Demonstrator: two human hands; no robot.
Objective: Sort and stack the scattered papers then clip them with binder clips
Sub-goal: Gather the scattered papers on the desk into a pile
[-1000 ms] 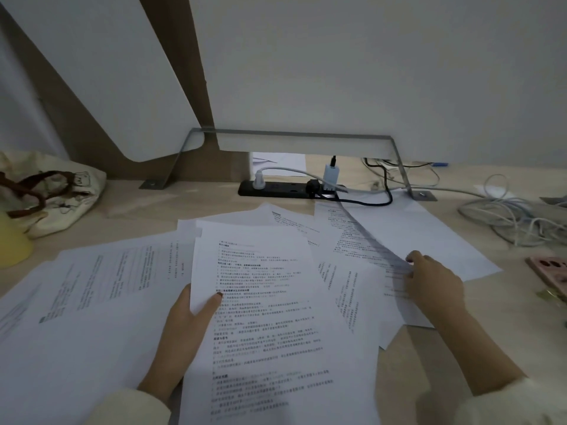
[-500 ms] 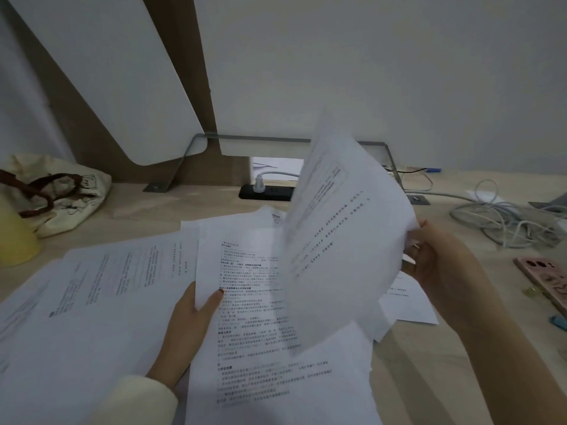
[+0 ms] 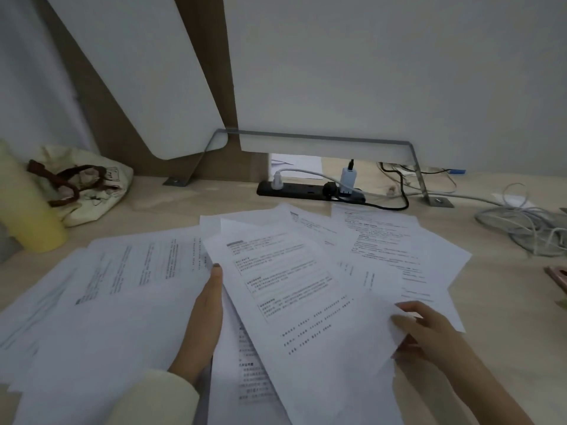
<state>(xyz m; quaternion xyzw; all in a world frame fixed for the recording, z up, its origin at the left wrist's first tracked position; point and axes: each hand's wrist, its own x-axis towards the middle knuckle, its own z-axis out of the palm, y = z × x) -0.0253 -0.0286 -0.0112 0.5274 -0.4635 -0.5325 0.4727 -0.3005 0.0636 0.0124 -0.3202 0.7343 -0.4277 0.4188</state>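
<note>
Several white printed sheets lie fanned over the wooden desk (image 3: 171, 207). My right hand (image 3: 423, 329) pinches the lower right edge of a tilted printed sheet (image 3: 294, 289) that now lies on top of the central pile. My left hand (image 3: 205, 320) lies at the left edge of that pile, thumb on top, fingers tucked under the sheets. More sheets spread out to the left (image 3: 101, 302) and to the right (image 3: 399, 240). No binder clip can be made out.
A black power strip (image 3: 294, 190) with plugs lies at the back. Grey cables (image 3: 527, 222) coil at the right, with a pink object (image 3: 560, 279) at the right edge. A cloth bag (image 3: 82, 188) and a yellow cylinder (image 3: 30, 216) stand at the left.
My right hand lifted a sheet from the right side, swung it up and over, and has laid it on top of the central pile. My left hand stayed on the pile's left edge.
</note>
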